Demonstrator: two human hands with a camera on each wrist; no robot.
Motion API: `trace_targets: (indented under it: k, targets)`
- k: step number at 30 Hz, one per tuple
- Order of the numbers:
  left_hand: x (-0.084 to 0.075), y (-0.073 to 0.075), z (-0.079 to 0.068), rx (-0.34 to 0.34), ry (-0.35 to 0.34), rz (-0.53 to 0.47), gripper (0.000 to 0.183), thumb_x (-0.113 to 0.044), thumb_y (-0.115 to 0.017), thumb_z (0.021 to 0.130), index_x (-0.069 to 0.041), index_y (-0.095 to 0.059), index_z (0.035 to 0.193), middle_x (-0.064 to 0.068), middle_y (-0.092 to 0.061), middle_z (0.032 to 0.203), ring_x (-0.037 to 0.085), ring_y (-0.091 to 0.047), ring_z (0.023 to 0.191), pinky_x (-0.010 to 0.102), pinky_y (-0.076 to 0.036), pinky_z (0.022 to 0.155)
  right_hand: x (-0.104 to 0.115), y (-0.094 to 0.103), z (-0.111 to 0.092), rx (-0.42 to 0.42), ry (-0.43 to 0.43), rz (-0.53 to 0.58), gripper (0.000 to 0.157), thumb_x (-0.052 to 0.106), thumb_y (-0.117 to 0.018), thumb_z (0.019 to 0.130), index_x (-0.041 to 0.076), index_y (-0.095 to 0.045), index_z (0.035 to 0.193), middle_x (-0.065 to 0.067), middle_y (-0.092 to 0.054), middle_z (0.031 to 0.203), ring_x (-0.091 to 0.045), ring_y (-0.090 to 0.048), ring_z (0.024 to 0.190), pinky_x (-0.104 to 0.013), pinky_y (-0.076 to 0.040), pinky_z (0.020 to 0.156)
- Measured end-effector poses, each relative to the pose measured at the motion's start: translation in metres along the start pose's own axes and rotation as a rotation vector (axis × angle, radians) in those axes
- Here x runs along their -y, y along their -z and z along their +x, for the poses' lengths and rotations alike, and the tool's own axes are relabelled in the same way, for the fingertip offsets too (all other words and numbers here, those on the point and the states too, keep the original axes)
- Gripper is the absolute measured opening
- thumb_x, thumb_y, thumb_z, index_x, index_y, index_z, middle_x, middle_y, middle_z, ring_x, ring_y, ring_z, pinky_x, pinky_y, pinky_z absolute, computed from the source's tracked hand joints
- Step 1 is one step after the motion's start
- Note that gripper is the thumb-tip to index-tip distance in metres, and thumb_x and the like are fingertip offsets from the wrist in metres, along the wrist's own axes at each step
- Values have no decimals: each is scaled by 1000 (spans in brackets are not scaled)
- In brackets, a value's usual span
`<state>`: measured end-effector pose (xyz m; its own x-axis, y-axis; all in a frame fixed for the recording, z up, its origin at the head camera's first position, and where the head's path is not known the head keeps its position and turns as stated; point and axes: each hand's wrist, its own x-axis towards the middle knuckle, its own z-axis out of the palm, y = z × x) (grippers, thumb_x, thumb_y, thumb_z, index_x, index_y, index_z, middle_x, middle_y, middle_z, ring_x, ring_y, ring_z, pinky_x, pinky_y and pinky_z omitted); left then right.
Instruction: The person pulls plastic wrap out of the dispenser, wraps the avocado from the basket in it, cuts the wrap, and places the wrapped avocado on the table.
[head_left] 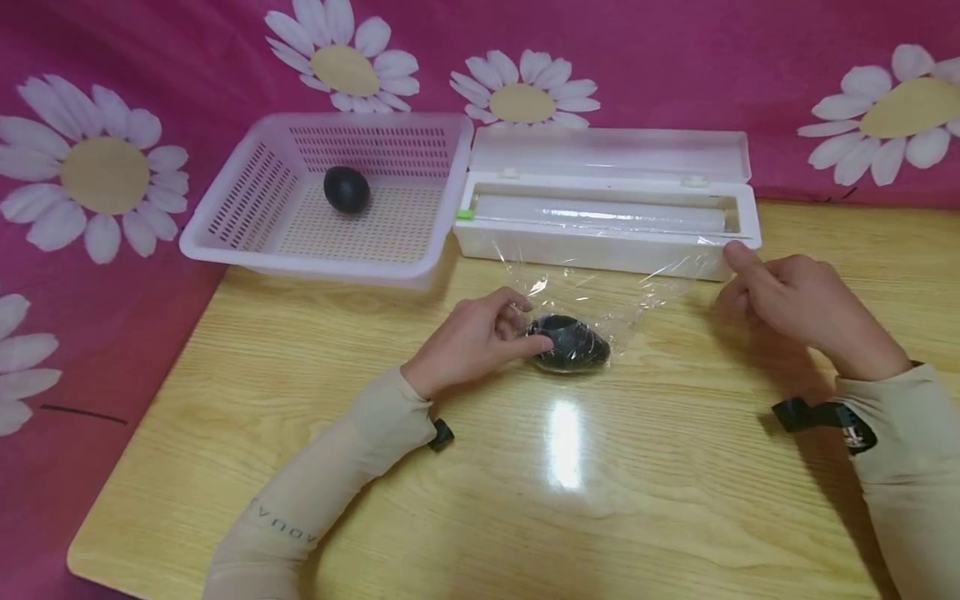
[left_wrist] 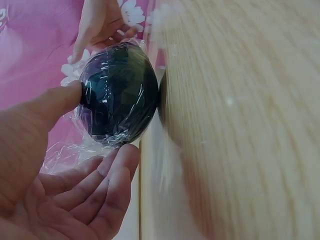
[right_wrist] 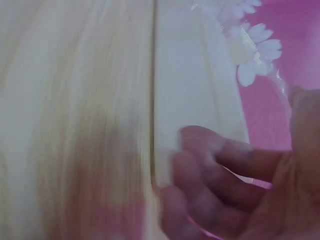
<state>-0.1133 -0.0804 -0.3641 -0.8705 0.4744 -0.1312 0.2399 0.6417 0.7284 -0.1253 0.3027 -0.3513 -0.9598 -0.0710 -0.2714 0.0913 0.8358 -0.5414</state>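
Note:
On the table, a dark avocado (head_left: pixel 573 346) lies wrapped in clear cling film (left_wrist: pixel 107 70). My left hand (head_left: pixel 480 337) holds it at its left end, thumb on the near upper side and fingertips against the end. A loose sheet of film (head_left: pixel 600 287) stretches from the avocado up to the front of the white cling film box (head_left: pixel 585 250). At the right front corner of that box is my right hand (head_left: pixel 795 300), thumb tip at the corner and fingers loosely bent. Seen from the right wrist, the fingers (right_wrist: pixel 200 172) overlap the box's white side, with the thumb well apart.
The box's lid (head_left: pixel 611 154) stands raised behind a roll of film (head_left: pixel 600 212), and a green slider (head_left: pixel 465 214) sits at its left end. To the left, a pale plastic basket (head_left: pixel 337 265) contains another dark avocado (head_left: pixel 347 190). Flowered pink cloth (head_left: pixel 675 83) hangs behind the wooden table (head_left: pixel 465 500).

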Motion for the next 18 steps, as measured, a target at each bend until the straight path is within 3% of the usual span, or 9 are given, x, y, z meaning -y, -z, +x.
trace_targets:
  k: [3, 8, 12, 18]
  targets:
    - [1, 0, 1, 5, 13, -18, 52, -43, -80, 89, -11, -63, 127, 5, -76, 109, 13, -72, 92, 26, -59, 84, 4, -5, -6, 150, 12, 116, 86, 60, -16, 109, -2, -76, 113, -12, -79, 94, -14, -71, 78, -27, -56, 68]
    - [5, 0, 2, -5, 16, -52, 48, -41, -81, 89, -11, -65, 122, 4, -75, 109, 14, -74, 93, 26, -60, 84, 25, -29, -13, 298, 92, 156, 59, 50, -41, 110, 1, -74, 115, -8, -79, 101, -10, -74, 83, -26, -61, 75]
    - [8, 1, 2, -23, -10, -68, 43, -40, -81, 89, -11, -66, 116, 1, -70, 97, 11, -69, 85, 24, -58, 78, 46, -47, -15, 318, 142, 207, 48, 47, -58, 104, 5, -69, 125, -8, -78, 105, -12, -76, 88, -26, -61, 79]
    - [9, 2, 4, -17, -49, -96, 42, -36, -81, 90, -11, -65, 119, -1, -71, 91, 9, -65, 80, 22, -57, 76, 63, -63, -15, 284, 163, 412, 45, 39, -64, 103, 6, -56, 131, -17, -74, 111, -17, -77, 92, -31, -63, 81]
